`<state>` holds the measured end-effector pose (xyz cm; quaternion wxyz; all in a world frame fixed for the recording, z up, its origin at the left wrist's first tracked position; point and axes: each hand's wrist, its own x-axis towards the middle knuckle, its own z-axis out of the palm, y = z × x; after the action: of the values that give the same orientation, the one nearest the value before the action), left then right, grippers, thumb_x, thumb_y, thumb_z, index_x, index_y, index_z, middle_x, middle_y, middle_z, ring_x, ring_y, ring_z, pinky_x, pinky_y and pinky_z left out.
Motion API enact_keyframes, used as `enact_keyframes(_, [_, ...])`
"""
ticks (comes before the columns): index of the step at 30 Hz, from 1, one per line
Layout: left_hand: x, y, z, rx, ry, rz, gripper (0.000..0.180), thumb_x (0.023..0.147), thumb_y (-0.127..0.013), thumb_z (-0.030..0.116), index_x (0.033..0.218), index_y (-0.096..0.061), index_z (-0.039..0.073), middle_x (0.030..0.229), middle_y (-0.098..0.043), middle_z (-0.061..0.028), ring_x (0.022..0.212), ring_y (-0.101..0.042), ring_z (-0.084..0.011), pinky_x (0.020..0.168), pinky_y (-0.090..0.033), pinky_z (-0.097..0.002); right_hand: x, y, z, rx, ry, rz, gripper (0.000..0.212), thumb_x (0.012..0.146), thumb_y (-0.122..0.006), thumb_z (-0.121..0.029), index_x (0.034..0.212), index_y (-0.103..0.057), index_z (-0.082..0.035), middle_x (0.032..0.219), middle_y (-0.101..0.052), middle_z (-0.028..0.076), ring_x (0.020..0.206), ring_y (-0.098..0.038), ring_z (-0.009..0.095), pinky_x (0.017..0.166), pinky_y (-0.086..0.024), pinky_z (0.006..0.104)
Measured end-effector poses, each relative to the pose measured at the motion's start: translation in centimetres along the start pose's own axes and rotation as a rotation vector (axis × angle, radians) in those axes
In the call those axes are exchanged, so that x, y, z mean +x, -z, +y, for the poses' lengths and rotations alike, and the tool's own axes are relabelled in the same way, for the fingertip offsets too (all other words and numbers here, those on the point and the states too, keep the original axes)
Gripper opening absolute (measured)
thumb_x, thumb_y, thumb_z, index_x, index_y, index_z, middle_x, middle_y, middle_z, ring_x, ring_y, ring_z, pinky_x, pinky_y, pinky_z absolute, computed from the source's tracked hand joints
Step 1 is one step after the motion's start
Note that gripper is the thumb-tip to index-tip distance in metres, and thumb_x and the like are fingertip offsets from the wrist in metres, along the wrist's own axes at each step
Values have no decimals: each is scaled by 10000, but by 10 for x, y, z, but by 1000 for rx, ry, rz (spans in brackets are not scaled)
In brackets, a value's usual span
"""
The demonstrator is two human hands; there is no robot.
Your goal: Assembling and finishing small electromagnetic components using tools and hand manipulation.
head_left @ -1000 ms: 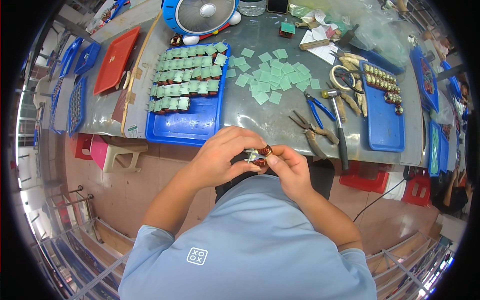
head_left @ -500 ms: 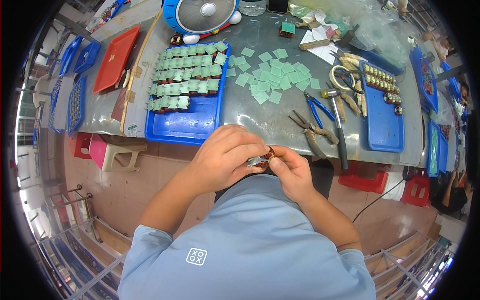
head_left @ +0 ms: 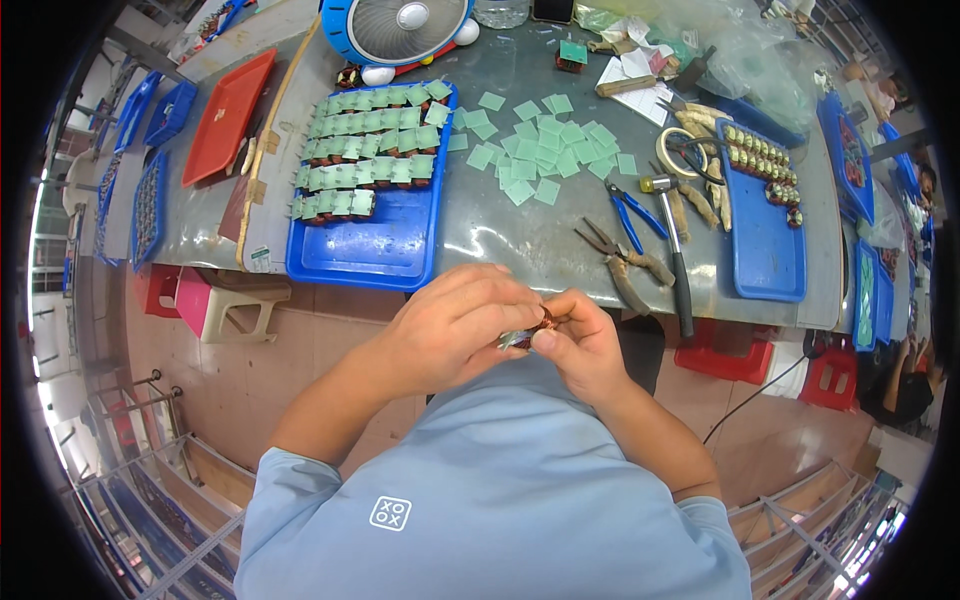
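A small copper-wound coil (head_left: pixel 522 338) is held in front of my body, just off the table's near edge. The fingers of my left hand (head_left: pixel 450 325) are closed over its left side and top. From the right, my right hand (head_left: pixel 583 345) pinches it between thumb and fingers. Something pale and shiny shows at the coil's lower left; I cannot make out what. Most of the coil is hidden by my fingers. Beyond my hands, thin square green plates (head_left: pixel 545 150) lie in a loose pile on the metal table (head_left: pixel 490 240).
At left, a blue tray (head_left: pixel 360 262) holds rows of coils topped with green plates. Pliers (head_left: pixel 600 240), blue-handled cutters (head_left: pixel 632 215) and a hammer (head_left: pixel 680 270) lie right of the pile. Another blue tray (head_left: pixel 768 265) holds coils. A fan (head_left: pixel 400 25) stands at the back.
Both hands have come slightly lower, closer to my body, with the coil between them. The coil appears slightly turned. The view has shifted a little.
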<state>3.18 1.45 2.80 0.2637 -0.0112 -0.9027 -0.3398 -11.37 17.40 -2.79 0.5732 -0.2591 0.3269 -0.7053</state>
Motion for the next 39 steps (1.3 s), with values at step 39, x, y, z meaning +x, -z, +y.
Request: enact_keyframes(39, [0, 3, -3, 1, 38, -1, 466, 703, -897, 193, 1093, -679, 58, 1031, -707, -95, 927, -679, -309, 829, -545, -410, -4, -9, -4, -612, 8, 192, 290, 1090, -552, -238, 1090, -629, 41, 945, -708, 61, 882, -643, 93, 813, -537, 271])
